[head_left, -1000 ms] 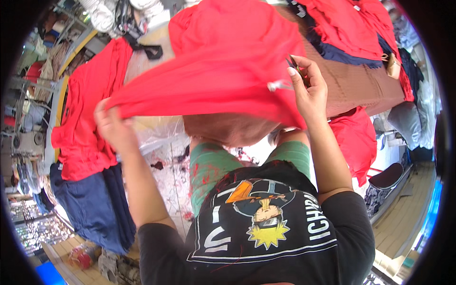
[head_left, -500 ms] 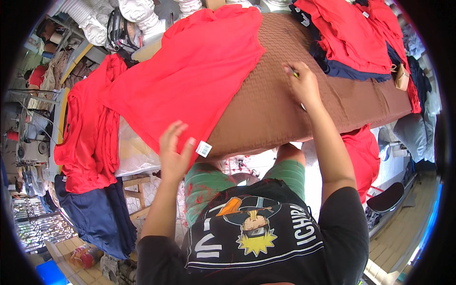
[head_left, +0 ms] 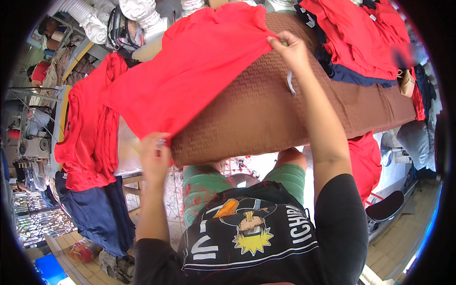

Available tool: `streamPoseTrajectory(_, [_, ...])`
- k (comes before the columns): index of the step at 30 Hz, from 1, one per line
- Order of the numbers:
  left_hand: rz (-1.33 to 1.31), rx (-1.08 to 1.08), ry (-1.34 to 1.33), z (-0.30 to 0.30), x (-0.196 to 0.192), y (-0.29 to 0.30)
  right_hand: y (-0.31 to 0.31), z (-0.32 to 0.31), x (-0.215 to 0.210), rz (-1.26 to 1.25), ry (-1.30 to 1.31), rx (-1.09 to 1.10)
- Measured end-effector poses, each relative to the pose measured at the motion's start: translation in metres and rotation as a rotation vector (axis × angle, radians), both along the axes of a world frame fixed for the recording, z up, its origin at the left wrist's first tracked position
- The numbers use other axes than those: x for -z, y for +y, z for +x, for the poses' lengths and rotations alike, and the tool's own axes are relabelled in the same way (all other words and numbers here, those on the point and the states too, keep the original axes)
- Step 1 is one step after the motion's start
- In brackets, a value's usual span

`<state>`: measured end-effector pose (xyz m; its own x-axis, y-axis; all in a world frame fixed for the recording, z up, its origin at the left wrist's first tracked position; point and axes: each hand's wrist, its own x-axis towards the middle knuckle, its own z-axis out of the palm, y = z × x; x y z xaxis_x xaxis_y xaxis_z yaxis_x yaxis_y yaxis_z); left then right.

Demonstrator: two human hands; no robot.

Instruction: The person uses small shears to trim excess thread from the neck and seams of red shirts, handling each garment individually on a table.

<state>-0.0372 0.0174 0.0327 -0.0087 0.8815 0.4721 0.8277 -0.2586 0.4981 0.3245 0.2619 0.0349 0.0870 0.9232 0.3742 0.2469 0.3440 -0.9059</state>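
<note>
A red garment [head_left: 190,71] is spread across the brown-covered table [head_left: 247,109] in front of me. My left hand [head_left: 156,154] is closed on its lower corner at the table's near edge; a bit of the white tag shows by the fingers. Farther off to the right, my right hand [head_left: 292,50] pinches the garment's right edge and pulls it taut. Something small and yellow-green sits inside that hand, too hidden to name. Below the right hand, beside the wrist, shows a thin whitish curved strip [head_left: 291,83]; I cannot tell what it belongs to.
Piled red garments [head_left: 92,128] lie at the left, above hanging dark blue cloth [head_left: 99,213]. More red garments [head_left: 361,38] with navy ones are heaped at the right, near a beige object [head_left: 407,84]. White ornate columns [head_left: 142,16] stand behind. A sewing machine [head_left: 38,147] is far left.
My right hand has moved up and left and taken hold of the garment's right edge. My left hand has closed on the tagged corner and drawn it left, baring more brown cover.
</note>
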Motion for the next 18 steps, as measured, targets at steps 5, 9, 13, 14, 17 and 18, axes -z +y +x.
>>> streamPoseTrajectory(5, [0.026,-0.214,0.235,-0.069,-0.044,-0.015,-0.124,-0.010,-0.033,-0.223,-0.190,-0.179])
streamPoseTrajectory(9, [-0.386,-0.072,0.447,-0.074,-0.022,-0.019,-0.175,-0.023,0.005,-0.626,-0.269,-0.252])
streamPoseTrajectory(13, [-0.196,0.293,0.092,0.030,-0.025,0.003,-0.187,-0.011,0.018,-0.617,-0.120,-0.291])
streamPoseTrajectory(14, [-0.182,0.368,0.077,0.053,-0.020,0.003,-0.192,-0.016,0.010,-0.575,-0.174,-0.278])
streamPoseTrajectory(17, [-0.173,0.529,-0.033,0.105,0.005,0.017,-0.192,-0.014,0.023,-0.533,-0.251,-0.252])
streamPoseTrajectory(18, [-0.172,0.489,-0.016,0.116,0.018,0.022,-0.193,-0.014,0.027,-0.510,-0.248,-0.247])
